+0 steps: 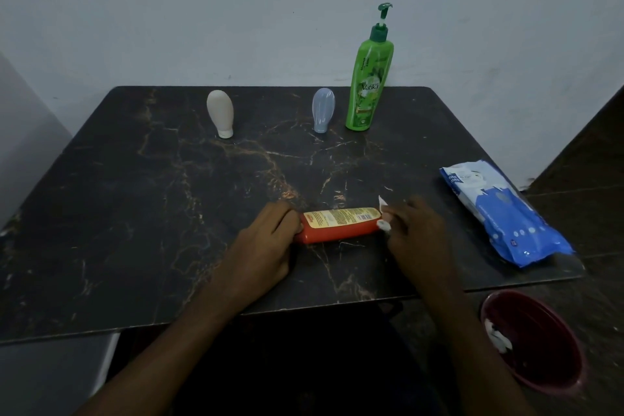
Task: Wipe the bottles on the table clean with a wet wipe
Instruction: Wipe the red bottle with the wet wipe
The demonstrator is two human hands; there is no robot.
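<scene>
The table (135, 213) is supporting the orange bottle (341, 230), which is lying sideways near the front edge. The left hand (266, 246) is gripping its left end. The right hand (418, 233) is pinching the wet wipe (382, 205) against its right end.

Orange bottle (337, 230); green bottle (368, 84); black-marbled table (135, 213)

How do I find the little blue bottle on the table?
Look at the far edge of the dark marble table and find the tall green pump bottle. Just left of it stands the little blue bottle, on its cap. The beige bottle further left is shaped alike, but only this one is pale blue.
</scene>
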